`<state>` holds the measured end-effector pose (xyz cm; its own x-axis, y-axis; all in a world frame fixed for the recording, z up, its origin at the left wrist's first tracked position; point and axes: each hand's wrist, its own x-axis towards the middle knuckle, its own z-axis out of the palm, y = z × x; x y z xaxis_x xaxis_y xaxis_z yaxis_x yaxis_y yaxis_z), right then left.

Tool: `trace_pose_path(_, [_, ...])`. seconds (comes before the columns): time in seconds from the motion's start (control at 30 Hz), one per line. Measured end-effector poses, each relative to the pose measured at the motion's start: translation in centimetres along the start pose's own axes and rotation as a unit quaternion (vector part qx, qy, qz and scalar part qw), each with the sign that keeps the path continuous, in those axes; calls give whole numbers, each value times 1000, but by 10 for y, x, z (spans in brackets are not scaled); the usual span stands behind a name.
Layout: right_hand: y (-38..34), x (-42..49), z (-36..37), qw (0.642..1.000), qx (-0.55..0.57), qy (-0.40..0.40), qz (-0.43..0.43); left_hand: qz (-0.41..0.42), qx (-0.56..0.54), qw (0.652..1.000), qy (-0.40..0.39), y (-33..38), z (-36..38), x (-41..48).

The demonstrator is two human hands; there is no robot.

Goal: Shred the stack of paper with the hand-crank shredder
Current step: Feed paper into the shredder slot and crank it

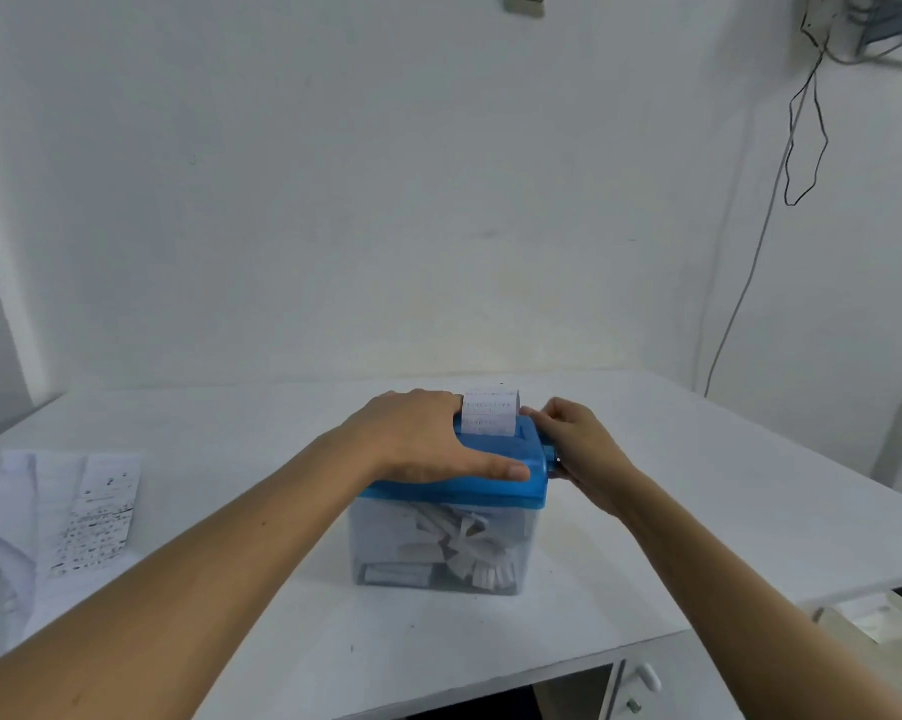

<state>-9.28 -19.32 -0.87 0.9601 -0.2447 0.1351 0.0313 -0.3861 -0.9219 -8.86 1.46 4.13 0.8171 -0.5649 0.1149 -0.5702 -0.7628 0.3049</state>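
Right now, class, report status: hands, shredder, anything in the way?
Left hand flat on shredder. Right hand grips crank. Slip in slot; stack waiting left. Nothing blocking.

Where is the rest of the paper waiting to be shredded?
In the head view, the loose sheets lie flat on the white table at the far left, apart from the blue-lidded shredder in the middle.

A left hand (417, 439) presses flat on a blue-lidded shredder (464, 492). At its 3 o'clock, the right hand (578, 444) grips the crank (550, 453). A printed slip (490, 413) stands in the slot. Loose sheets (74, 511) lie at 9 o'clock.
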Motion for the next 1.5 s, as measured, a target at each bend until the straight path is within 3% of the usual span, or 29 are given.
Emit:
trace_pose_path(0.13, [5,-5,1,999,-20,-20,35,-4,-1,1000,21,0,0,0])
trace_pose_path(0.27, [32,-40,12,993,47,-62,84,-13,6,1000,26,1,1,-1])
trace_pose_path(0.37, [43,-74,18,994,74,-24,81,-20,7,1000,23,1,1,0])
trace_pose_path(0.47, [33,-100,8,997,46,-10,58,-20,11,1000,10,2,0,-1])
trace_pose_path(0.63, [-13,-112,-38,991,-11,-111,-80,-19,-4,1000,1,3,-2,1])
trace_pose_path(0.73, [-28,-100,-48,985,-55,-119,-115,-24,-2,1000,2,1,0,5])
trace_pose_path(0.9, [-42,-59,-40,990,48,-30,-132,-31,-14,999,6,0,1,6])
trace_pose_path(1.07, [-26,3,-19,993,78,39,-74,-20,-7,1000,8,-1,2,7])
trace_pose_path(1.33, [47,-13,18,994,91,52,22,-16,0,1000,9,2,1,4])
trace_pose_path(1.5, [49,-53,21,997,26,64,22,-32,-2,999,14,1,3,3])
